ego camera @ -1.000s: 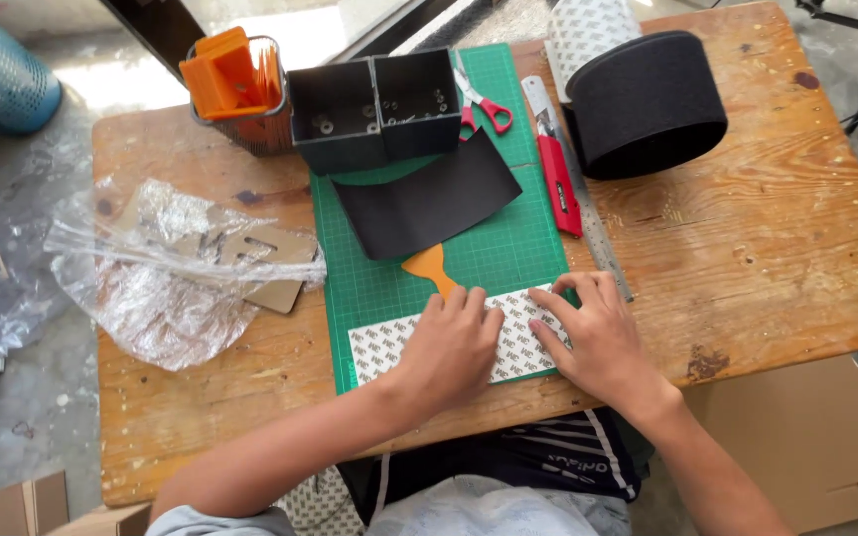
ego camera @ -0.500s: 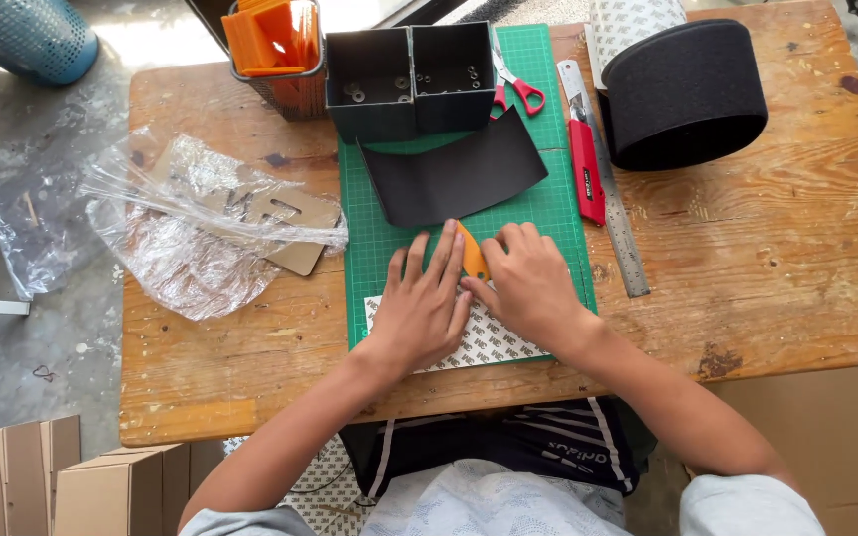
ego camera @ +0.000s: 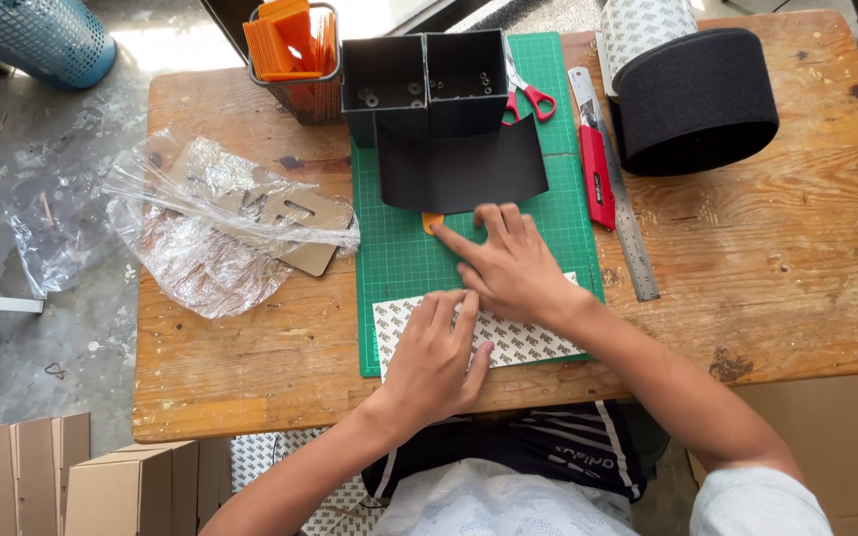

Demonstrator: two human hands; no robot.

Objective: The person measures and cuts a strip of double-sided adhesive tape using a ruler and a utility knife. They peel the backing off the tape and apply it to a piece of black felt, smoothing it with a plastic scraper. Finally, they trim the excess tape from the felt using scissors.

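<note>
Patterned strip point(ego camera: 533, 345) lies flat on the green mat point(ego camera: 399, 248), long axis left to right, near the worktop's point(ego camera: 796, 268) front edge. Left hand point(ego camera: 436, 359) presses it, fingers open; right hand point(ego camera: 510, 266), open, touches an orange tool point(ego camera: 431, 222).

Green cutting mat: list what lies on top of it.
On the green cutting mat: black sheet, white patterned strip under both hands, orange tool mostly hidden by the right hand, part of black box.

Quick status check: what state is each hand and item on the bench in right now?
left hand: flat, pressing the patterned sheet
right hand: on the orange scraper, mostly covering it
black sheet: curled, lying on the cutting mat
scissors: closed
black box: open-topped
red knife: lying beside the ruler
</note>
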